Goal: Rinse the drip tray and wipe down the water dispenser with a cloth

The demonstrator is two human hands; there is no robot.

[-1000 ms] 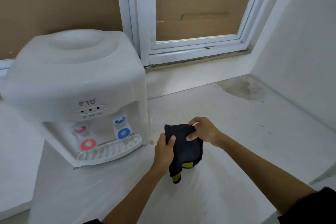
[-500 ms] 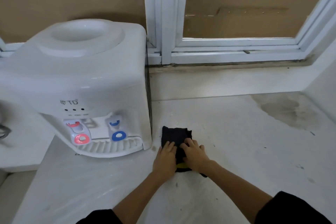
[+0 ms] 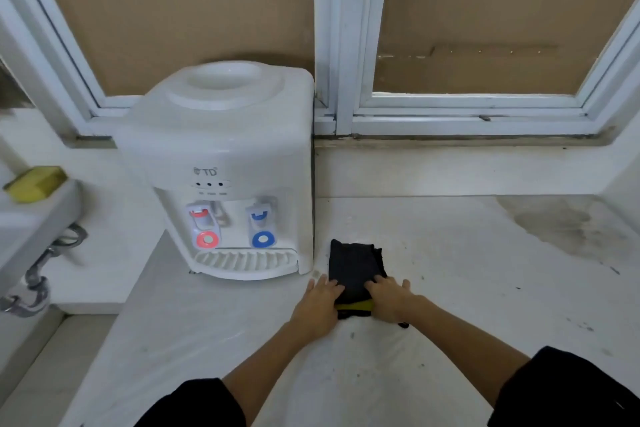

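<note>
Pressing the folded black cloth flat just right of the water dispenser, left hand and right hand lie spread, likely parking it while the drip tray sits unremoved at the dispenser's foot.

A white counter, speckled with dirt and marked by a dark stain near its far right corner, carries a white water dispenser at the back left. A folded black cloth lies flat just beside the dispenser's right side.

cloth: near end under both hands | sink: cut off left
</note>
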